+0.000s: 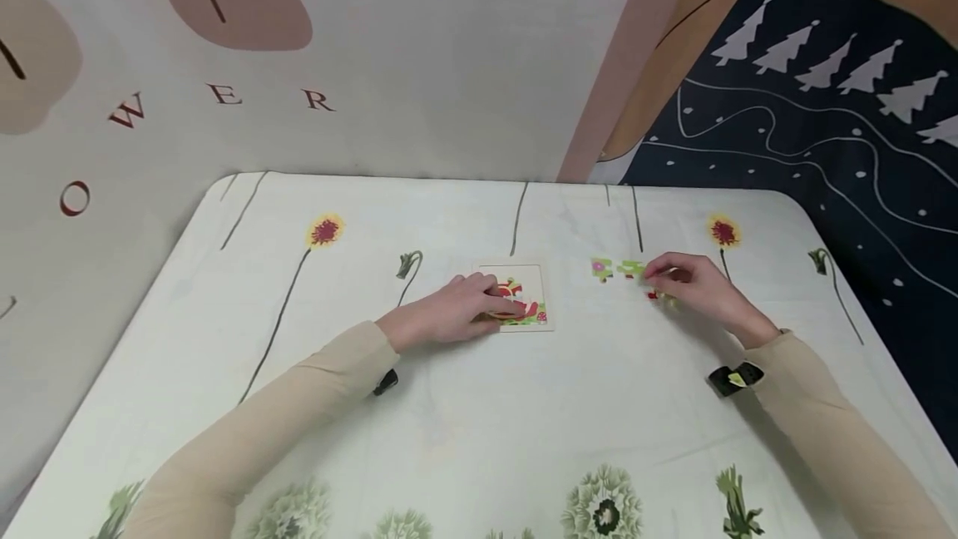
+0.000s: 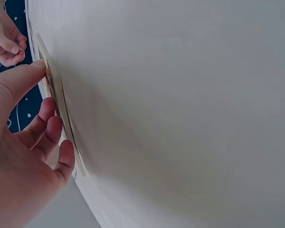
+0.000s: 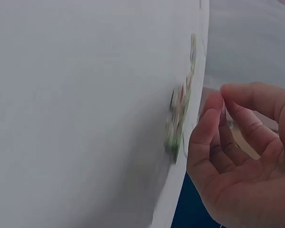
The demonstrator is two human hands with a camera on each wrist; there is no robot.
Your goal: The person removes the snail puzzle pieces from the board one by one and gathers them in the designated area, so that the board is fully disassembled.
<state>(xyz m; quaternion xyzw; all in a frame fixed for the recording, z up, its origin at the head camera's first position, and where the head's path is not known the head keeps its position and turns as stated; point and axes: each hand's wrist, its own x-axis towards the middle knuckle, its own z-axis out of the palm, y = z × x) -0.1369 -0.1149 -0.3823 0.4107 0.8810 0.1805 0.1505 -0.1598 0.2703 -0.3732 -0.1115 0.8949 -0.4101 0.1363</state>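
A square puzzle board (image 1: pixel 550 306) with a pale frame and a red, white and green picture lies on the table. My left hand (image 1: pixel 456 310) rests over its left side, hiding part of the picture. In the left wrist view, the digits of my left hand (image 2: pixel 28 142) touch the board (image 2: pixel 61 99), some slightly bent. My right hand (image 1: pixel 696 285) hovers at the loose puzzle pieces. A green piece (image 1: pixel 629 269) is by its fingertips, and a red and yellow piece (image 1: pixel 654 296) is partly under it. In the right wrist view, my right hand (image 3: pixel 247 147) has thumb and fingertips close together, no piece visible between them.
Another green puzzle piece (image 1: pixel 601 269) with a pink spot lies left of the others. The white tablecloth (image 1: pixel 479 422) has printed flowers and stems. A pale printed curtain (image 1: pixel 449 90) hangs behind the table, and a dark blue cloth with white trees (image 1: pixel 838 131) hangs at the right.
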